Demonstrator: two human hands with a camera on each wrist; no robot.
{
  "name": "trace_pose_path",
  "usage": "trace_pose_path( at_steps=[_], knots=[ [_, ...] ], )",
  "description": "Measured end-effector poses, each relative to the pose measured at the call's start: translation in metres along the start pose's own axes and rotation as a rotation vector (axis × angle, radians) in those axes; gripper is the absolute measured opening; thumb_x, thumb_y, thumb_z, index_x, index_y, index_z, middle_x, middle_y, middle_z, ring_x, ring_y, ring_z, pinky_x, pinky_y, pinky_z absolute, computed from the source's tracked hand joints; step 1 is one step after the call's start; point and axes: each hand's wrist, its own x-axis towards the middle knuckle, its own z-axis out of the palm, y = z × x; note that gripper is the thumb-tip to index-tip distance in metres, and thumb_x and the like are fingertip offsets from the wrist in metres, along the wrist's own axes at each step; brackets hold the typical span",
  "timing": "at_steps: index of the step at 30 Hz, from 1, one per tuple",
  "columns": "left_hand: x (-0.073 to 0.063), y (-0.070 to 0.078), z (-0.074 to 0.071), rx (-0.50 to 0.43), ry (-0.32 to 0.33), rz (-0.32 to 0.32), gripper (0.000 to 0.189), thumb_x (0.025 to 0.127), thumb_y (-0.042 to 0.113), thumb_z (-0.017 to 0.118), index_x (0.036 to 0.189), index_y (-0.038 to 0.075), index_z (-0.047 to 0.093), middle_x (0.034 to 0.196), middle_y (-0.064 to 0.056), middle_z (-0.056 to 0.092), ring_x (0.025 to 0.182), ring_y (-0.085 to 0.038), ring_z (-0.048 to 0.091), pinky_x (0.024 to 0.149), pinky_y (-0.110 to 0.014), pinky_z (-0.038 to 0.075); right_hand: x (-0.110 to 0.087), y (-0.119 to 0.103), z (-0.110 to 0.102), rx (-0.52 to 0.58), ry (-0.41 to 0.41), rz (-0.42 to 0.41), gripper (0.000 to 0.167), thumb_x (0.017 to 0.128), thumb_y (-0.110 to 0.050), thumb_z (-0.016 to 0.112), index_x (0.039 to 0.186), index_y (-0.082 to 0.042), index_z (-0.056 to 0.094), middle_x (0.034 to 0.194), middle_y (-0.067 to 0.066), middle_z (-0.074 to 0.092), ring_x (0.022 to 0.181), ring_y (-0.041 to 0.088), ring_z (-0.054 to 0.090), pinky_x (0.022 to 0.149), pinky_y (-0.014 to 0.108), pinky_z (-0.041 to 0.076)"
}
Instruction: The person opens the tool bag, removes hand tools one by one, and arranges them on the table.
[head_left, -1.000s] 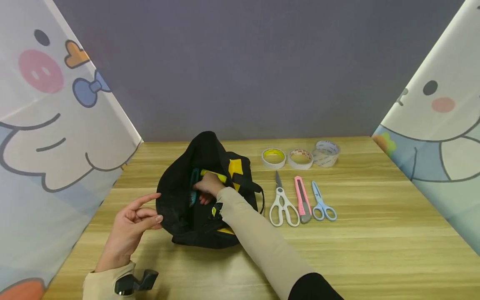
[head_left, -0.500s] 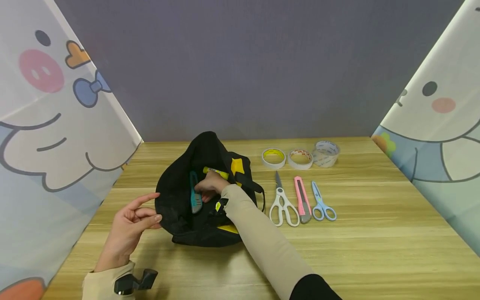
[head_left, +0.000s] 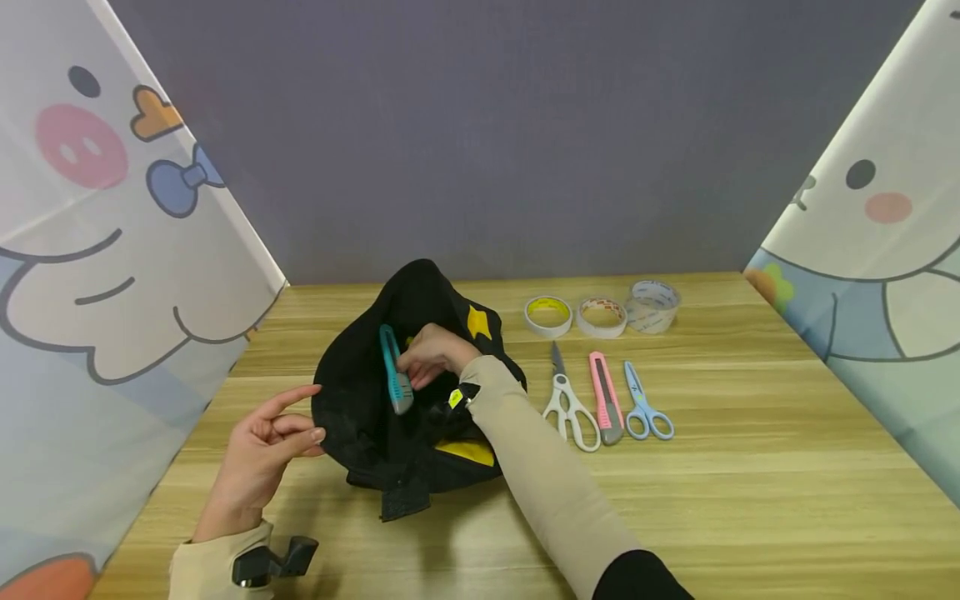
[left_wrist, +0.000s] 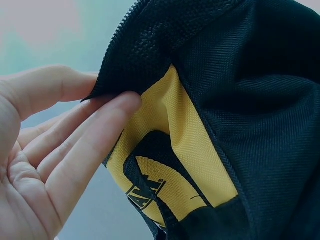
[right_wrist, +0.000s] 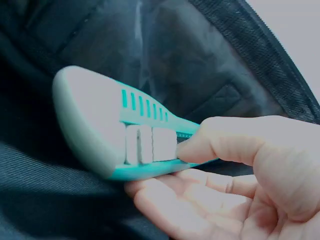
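A black bag with yellow panels (head_left: 341, 417) stands with its mouth spread wide on the table. My left hand (head_left: 262, 450) pinches the zippered edge at its left side; the left wrist view has the thumb and fingers on either side of the cloth, beside a yellow panel (left_wrist: 200, 145). Inside the bag's mouth, my right hand (head_left: 435, 354) grips a teal utility knife (head_left: 392, 358) between thumb and fingers. Up close in the right wrist view, the utility knife (right_wrist: 145, 130) shows its grey end and slider, with the thumb on the slider side and fingers beneath.
Right of the bag lie white-handled scissors (head_left: 560, 392), a pink utility knife (head_left: 603, 392) and small blue scissors (head_left: 641, 408). Behind them stand a yellow-cored tape roll (head_left: 547, 325), another white tape roll (head_left: 600, 325) and a wide clear tape roll (head_left: 652, 308). A grey panel (head_left: 480, 142) rises behind.
My right hand has lifted the teal utility knife up within the bag's mouth and shifted slightly right. A black strap end now hangs at the bag's front. My left hand keeps its place.
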Motion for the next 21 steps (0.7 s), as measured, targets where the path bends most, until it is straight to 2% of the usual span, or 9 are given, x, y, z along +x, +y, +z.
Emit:
trace_pose_path(
  at_steps=[9,13,17,21],
  knots=[
    [0.001,0.000,0.000,-0.004,0.004,-0.003,0.059,0.086,-0.032,0.045,0.137,-0.006,0.054,0.094,-0.012,0.075,0.076,-0.018,0.072,0.067,-0.030,0.062,-0.009,-0.004,-0.010,-0.037,-0.084,0.016,0.009,0.087,-0.001,0.065,0.079,0.002,0.063,0.069,0.012,0.065,0.054,0.018,0.065,0.054,0.027,0.060],
    [0.001,0.000,0.000,-0.012,-0.001,0.000,0.058,0.086,-0.032,0.046,0.137,-0.006,0.054,0.095,-0.012,0.075,0.077,-0.018,0.072,0.067,-0.030,0.062,-0.010,-0.005,-0.013,-0.046,-0.110,0.006,0.006,0.086,-0.001,0.065,0.088,0.004,0.067,0.071,0.011,0.065,0.058,0.019,0.066,0.058,0.029,0.062],
    [0.001,0.000,0.001,-0.004,0.008,-0.013,0.058,0.086,-0.031,0.047,0.137,-0.005,0.055,0.094,-0.011,0.075,0.076,-0.017,0.072,0.067,-0.029,0.062,-0.015,-0.009,-0.017,-0.056,-0.139,-0.011,0.016,0.087,0.000,0.066,0.102,0.005,0.069,0.074,0.012,0.066,0.060,0.019,0.066,0.062,0.032,0.063],
    [0.001,0.000,0.001,-0.009,0.004,-0.010,0.058,0.087,-0.032,0.046,0.137,-0.005,0.055,0.095,-0.012,0.075,0.077,-0.017,0.072,0.067,-0.029,0.062,-0.023,-0.016,-0.019,-0.080,-0.167,-0.054,0.013,0.088,0.002,0.066,0.100,0.005,0.067,0.074,0.011,0.066,0.061,0.018,0.066,0.064,0.034,0.063]
  ],
)
